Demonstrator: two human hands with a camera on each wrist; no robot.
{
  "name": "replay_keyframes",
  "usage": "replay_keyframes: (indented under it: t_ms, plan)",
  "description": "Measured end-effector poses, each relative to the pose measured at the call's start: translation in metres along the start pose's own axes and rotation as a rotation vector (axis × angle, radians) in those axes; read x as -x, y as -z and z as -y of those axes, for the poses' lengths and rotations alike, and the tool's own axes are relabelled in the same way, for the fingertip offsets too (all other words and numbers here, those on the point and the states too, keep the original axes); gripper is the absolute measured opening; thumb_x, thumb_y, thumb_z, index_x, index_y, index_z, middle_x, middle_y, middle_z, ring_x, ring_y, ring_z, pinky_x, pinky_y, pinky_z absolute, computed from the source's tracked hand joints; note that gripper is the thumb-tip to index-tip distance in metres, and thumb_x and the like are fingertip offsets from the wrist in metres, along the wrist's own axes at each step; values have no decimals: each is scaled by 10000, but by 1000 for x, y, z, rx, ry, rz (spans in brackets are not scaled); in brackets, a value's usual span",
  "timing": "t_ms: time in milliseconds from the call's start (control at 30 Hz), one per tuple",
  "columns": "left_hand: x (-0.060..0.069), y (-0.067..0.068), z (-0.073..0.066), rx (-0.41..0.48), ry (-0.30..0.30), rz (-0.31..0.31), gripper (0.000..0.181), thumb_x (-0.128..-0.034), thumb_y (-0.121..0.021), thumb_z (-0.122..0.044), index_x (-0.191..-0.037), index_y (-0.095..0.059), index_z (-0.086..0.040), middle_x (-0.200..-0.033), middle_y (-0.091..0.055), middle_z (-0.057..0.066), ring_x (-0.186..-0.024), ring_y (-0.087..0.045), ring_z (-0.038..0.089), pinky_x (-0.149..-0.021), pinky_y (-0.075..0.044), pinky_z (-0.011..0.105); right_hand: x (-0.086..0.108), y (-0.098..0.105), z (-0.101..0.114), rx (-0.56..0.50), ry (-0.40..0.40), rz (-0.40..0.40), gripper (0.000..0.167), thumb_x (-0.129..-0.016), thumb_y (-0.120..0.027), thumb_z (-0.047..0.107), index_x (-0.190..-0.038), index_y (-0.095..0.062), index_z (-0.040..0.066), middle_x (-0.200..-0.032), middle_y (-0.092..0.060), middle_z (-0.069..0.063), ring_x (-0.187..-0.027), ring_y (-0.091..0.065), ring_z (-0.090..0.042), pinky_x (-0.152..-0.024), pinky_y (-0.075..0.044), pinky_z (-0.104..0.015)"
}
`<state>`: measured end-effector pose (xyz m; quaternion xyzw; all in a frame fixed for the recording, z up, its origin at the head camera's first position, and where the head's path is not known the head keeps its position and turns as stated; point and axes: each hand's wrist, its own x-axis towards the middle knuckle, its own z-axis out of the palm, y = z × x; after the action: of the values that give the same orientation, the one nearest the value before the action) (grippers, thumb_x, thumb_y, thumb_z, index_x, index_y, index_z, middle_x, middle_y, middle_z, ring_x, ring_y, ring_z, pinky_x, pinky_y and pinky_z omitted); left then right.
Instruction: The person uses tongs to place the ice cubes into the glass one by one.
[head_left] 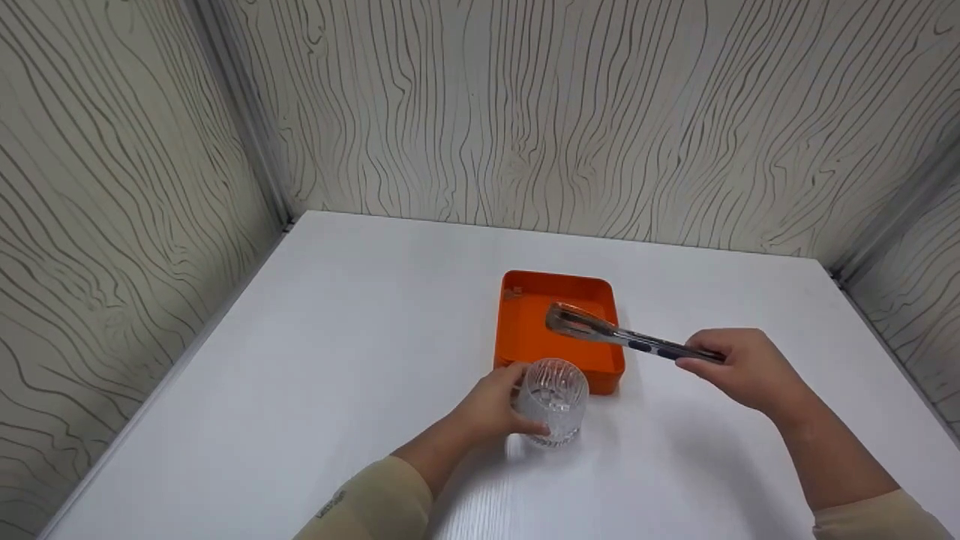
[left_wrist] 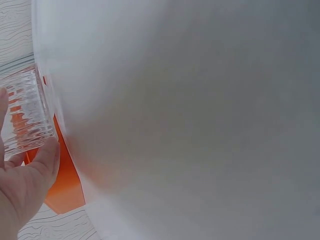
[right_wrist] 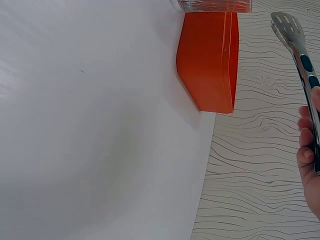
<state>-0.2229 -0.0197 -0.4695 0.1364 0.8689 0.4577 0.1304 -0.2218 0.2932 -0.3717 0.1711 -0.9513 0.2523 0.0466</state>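
My left hand [head_left: 486, 405] grips a clear ribbed drinking glass [head_left: 561, 409] by its left side, at the near edge of an orange rectangular box [head_left: 525, 330]. Something clear shows inside the glass, too faint to make out. Metal tongs [head_left: 636, 341] with dark grip patches are held in my right hand [head_left: 742, 369], their head over the box. In the right wrist view the slotted tongs head [right_wrist: 289, 27] appears, its two arms close together. A small clear piece [head_left: 514, 292] lies in the box's far left corner. The left wrist view shows fingers [left_wrist: 47, 155] against the glass.
Everything stands on a white table [head_left: 337, 360]. Wood-grain patterned panels [head_left: 465, 112] rise behind it and along both sides.
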Motion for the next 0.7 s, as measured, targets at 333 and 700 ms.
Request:
replay_keyframes:
  t_ms: [333, 700]
  plan:
    - [1, 1, -2, -5, 0, 8, 731, -602, -847, -326, -1228, -473, -284, -1110, -547, -124, -1036, -528, 116, -917, -460, 336, 8, 2, -9, -96, 182, 65, 87, -780, -726, 190, -752, -646, 211, -614, -513, 115, -553, -448, -32, -457, -380, -213]
    - [1, 1, -1, -17, -23, 6, 727, -603, -849, -319, -1228, -480, -273, -1085, -551, -153, -1023, -531, 103, -931, -447, 344, 11, 1, -10, -121, 193, 139, 93, -783, -723, 197, -741, -641, 205, -626, -518, 112, -559, -437, -16, -456, -372, -207]
